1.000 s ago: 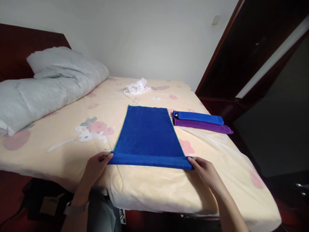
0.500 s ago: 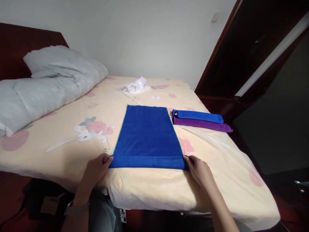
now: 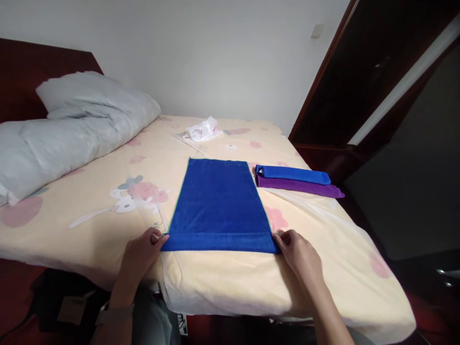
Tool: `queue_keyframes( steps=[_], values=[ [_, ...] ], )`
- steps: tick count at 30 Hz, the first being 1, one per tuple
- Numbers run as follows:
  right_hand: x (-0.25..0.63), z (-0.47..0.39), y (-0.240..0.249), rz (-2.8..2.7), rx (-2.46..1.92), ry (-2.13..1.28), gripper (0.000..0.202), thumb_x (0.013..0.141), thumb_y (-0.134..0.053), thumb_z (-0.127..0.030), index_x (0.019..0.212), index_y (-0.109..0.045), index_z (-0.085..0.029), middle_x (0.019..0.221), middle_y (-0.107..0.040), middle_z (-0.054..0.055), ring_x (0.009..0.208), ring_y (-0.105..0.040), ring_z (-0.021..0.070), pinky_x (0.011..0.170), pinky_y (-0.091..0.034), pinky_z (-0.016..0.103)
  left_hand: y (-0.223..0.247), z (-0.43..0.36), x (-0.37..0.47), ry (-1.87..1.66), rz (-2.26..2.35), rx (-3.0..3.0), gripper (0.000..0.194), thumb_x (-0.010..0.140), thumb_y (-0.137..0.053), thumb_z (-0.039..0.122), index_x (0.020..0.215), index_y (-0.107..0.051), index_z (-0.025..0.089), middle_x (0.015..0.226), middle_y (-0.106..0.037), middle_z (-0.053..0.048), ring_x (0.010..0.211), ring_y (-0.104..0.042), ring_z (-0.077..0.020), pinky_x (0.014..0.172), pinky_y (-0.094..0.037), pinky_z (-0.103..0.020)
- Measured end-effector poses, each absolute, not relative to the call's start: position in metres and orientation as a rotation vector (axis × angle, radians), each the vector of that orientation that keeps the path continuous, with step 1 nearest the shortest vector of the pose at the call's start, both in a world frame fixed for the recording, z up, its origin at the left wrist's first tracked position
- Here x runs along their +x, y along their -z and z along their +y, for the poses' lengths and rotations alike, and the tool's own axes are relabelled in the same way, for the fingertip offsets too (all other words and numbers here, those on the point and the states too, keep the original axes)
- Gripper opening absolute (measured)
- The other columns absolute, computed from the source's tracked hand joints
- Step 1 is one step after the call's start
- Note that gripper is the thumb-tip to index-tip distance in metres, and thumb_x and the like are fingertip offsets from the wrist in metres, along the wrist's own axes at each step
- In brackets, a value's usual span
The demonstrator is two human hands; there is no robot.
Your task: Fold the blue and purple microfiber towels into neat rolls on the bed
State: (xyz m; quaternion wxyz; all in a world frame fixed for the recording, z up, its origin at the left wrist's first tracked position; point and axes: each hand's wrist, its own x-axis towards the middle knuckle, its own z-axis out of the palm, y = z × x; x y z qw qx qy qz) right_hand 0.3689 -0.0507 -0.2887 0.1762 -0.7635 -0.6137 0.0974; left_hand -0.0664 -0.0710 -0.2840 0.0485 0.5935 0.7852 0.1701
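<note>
A blue towel (image 3: 219,196) with thin green edging lies flat on the bed, and its near edge is folded over into a strip. My left hand (image 3: 143,251) pinches the left end of that folded strip between thumb and fingers. At the opposite end, my right hand (image 3: 298,251) grips the strip's right corner in the same way. To the right of the towel lie a blue folded cloth (image 3: 294,174) and, along its near side, a purple folded cloth (image 3: 302,186).
The bed (image 3: 215,282) has a cream sheet with pink and rabbit prints. A crumpled white plastic bag (image 3: 203,130) sits toward the back. A grey quilt (image 3: 79,124) is bunched at the left, beside the dark headboard (image 3: 46,64). A dark bag (image 3: 53,302) is below, left.
The view has tilted very slightly. Both hands keep their hold on the towel's folded edge, which has hardly moved.
</note>
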Motion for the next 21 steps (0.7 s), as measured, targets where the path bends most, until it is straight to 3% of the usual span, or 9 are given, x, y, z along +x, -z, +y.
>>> queue_keyframes(
  steps=[5, 7, 10, 14, 21],
  values=[
    [0.381, -0.055, 0.282, -1.805, -1.646, -0.209, 0.027, 0.095, -0.050, -0.046, 0.097, -0.064, -0.023, 0.104, -0.067, 0.010, 0.100, -0.062, 0.0273, 0.087, -0.048, 0.039, 0.282, -0.072, -0.075, -1.028, 2.083, 2.113, 0.029, 0.085, -0.057, 0.051, 0.089, -0.065, 0.023, 0.086, -0.071, -0.003, 0.084, -0.068, -0.0219, 0.084, -0.052, -0.033],
    [0.384, -0.057, 0.280, -1.985, -1.449, -0.387, 0.021, 0.093, -0.055, -0.039, 0.105, -0.065, -0.025, 0.114, -0.065, 0.008, 0.110, -0.060, 0.0256, 0.095, -0.048, 0.038, 0.284, -0.073, -0.078, -0.980, 1.839, 2.252, 0.026, 0.081, -0.062, 0.048, 0.090, -0.067, 0.024, 0.094, -0.072, -0.004, 0.093, -0.068, -0.0226, 0.090, -0.054, -0.034],
    [0.384, -0.057, 0.284, -2.206, -1.359, -0.535, 0.035, 0.083, -0.064, -0.030, 0.118, -0.064, -0.026, 0.127, -0.061, 0.008, 0.118, -0.057, 0.0273, 0.100, -0.047, 0.041, 0.290, -0.072, -0.084, -0.815, 1.663, 2.367, 0.025, 0.075, -0.064, 0.035, 0.097, -0.070, 0.024, 0.104, -0.072, -0.006, 0.101, -0.068, -0.0241, 0.094, -0.055, -0.036],
    [0.383, -0.050, 0.291, -2.124, -1.445, -0.475, 0.031, 0.084, -0.057, -0.026, 0.114, -0.066, -0.022, 0.120, -0.066, 0.010, 0.112, -0.061, 0.0281, 0.098, -0.047, 0.042, 0.295, -0.069, -0.092, -0.827, 1.692, 2.293, 0.024, 0.077, -0.057, 0.028, 0.098, -0.069, 0.023, 0.103, -0.072, -0.006, 0.102, -0.068, -0.0233, 0.094, -0.055, -0.035],
    [0.377, -0.042, 0.298, -1.703, -1.656, -0.681, 0.033, 0.094, -0.045, -0.044, 0.106, -0.067, -0.022, 0.101, -0.074, 0.008, 0.093, -0.069, 0.0260, 0.080, -0.051, 0.034, 0.301, -0.062, -0.091, -0.873, 1.832, 2.134, 0.026, 0.086, -0.056, 0.045, 0.094, -0.067, 0.023, 0.100, -0.072, -0.006, 0.097, -0.069, -0.0234, 0.091, -0.055, -0.035]
  ],
)
